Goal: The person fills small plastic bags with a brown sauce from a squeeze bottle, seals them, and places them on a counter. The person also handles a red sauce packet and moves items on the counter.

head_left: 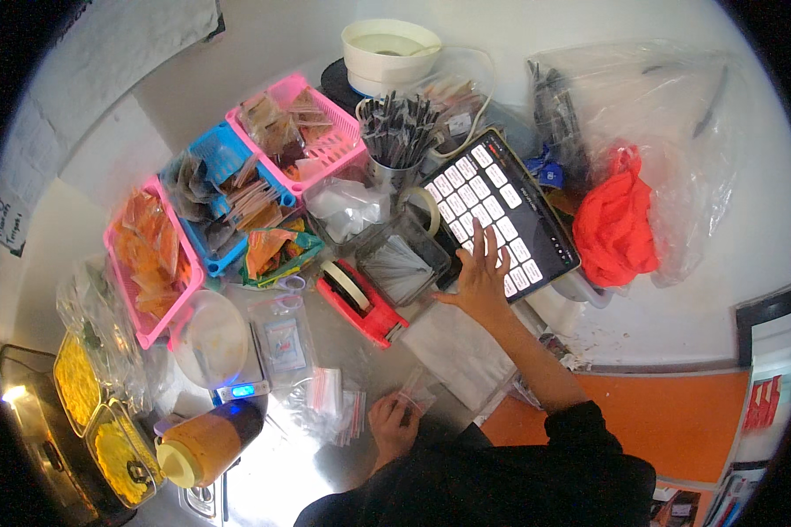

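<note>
My right hand (480, 279) reaches over a tablet (536, 220) whose screen shows rows of white buttons; its fingers are spread, with the tips at the screen. Close to my body, my left hand (393, 425) is closed, pinching a small clear plastic bag (420, 392). More small clear zip bags (327, 392) lie just left of that hand. Between the hands is a stack of flat clear plastic sheets or bags (457, 351). A red tape dispenser (367, 309) stands beyond it, beside a clear box of thin white sticks or strips (402, 268).
Pink (119, 237) and blue (213, 149) baskets with packets line the back left. A metal cup of black-wrapped utensils (394, 167) stands behind the box. At left are a yellow-lidded jug (211, 443), a lit digital scale (240, 392) and yellow food trays (119, 452). A red bag (620, 228) lies right.
</note>
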### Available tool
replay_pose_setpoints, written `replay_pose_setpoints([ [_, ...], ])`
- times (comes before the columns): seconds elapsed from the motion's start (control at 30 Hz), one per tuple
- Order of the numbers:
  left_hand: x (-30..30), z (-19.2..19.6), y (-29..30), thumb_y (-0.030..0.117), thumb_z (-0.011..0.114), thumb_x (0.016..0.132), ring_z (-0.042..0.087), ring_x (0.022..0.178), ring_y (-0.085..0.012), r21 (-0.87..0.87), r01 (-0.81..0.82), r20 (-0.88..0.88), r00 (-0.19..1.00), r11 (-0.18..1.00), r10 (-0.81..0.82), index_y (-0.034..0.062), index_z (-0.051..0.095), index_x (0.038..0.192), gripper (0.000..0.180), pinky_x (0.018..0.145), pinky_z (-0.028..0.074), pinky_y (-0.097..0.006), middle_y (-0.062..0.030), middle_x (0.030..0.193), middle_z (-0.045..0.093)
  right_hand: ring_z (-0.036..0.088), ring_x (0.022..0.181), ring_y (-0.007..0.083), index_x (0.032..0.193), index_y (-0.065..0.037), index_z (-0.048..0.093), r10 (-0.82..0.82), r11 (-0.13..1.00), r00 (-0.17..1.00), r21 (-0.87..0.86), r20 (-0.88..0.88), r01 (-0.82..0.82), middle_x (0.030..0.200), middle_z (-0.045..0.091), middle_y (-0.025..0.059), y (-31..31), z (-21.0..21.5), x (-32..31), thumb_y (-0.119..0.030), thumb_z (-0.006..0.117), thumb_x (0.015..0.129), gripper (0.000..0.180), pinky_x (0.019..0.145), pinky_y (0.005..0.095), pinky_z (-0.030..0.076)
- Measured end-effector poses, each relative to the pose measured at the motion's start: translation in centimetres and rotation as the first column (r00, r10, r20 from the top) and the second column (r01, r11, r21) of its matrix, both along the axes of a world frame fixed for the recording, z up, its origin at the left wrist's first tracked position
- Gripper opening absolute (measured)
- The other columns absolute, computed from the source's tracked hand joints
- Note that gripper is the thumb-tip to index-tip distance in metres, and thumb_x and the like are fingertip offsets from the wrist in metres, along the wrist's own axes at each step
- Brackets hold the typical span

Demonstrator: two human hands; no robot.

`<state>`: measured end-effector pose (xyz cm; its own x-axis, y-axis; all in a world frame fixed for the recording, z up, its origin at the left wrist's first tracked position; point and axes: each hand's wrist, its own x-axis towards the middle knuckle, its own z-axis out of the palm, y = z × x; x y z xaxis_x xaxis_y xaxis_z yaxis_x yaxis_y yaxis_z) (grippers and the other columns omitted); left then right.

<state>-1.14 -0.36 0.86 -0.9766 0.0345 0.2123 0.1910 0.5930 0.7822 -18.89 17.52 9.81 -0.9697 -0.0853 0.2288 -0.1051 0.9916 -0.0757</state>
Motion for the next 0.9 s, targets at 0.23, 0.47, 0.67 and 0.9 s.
replay_pose_setpoints([
  [0.23,0.0,-0.5,0.1,0.017,0.067,0.060,0.049,0.083,-0.0268,0.055,0.022,-0.030,0.999,0.998,-0.021,0.0069,0.058,0.088,0.032,0.072,0.037,-0.036,-0.0096,0.088,0.054,0.010,0.121,0.0335,0.091,-0.009,0.047,0.017,0.996,1.000,0.082,-0.007,-0.017,0.131,0.011,0.0196,1.0,0.3,1.1,-0.047,0.072,0.042,0.067,0.089,0.0527,0.013],
  [0.47,-0.5,2.7,0.6,0.013,0.059,0.068,0.051,0.085,-0.0253,0.318,-0.100,0.367,0.930,0.943,-0.025,0.0022,0.055,0.095,0.029,0.076,0.037,-0.035,-0.0118,0.088,0.055,0.022,0.117,0.0256,0.072,-0.016,0.049,0.206,0.977,0.936,0.119,-0.285,-0.179,0.129,0.028,0.0101,2.8,0.3,13.6,-0.037,0.055,0.069,0.022,0.091,0.0428,0.014],
  [0.67,-2.4,4.6,4.3,0.019,0.049,0.075,0.050,0.087,-0.0241,0.642,0.081,0.171,0.954,0.762,-0.246,-0.0026,0.054,0.095,0.030,0.080,0.036,-0.034,-0.0120,0.091,0.055,0.037,0.094,0.0254,0.072,-0.011,0.046,-0.303,0.953,0.864,-0.117,-0.402,0.280,0.103,0.046,0.0104,11.1,1.3,29.1,-0.031,0.056,0.069,0.022,0.076,0.0400,0.026],
  [0.9,-2.9,5.3,12.5,0.031,0.038,0.079,0.050,0.083,-0.0208,0.529,0.491,-0.048,0.832,0.692,-0.553,-0.0035,0.053,0.094,0.040,0.071,0.039,-0.031,-0.0106,0.089,0.055,0.042,0.068,0.0237,0.072,-0.003,0.045,-0.823,0.346,0.032,-0.457,-0.566,0.820,0.071,0.044,0.0129,20.8,6.8,53.2,-0.015,0.042,0.080,0.015,0.060,0.0347,0.032],
])
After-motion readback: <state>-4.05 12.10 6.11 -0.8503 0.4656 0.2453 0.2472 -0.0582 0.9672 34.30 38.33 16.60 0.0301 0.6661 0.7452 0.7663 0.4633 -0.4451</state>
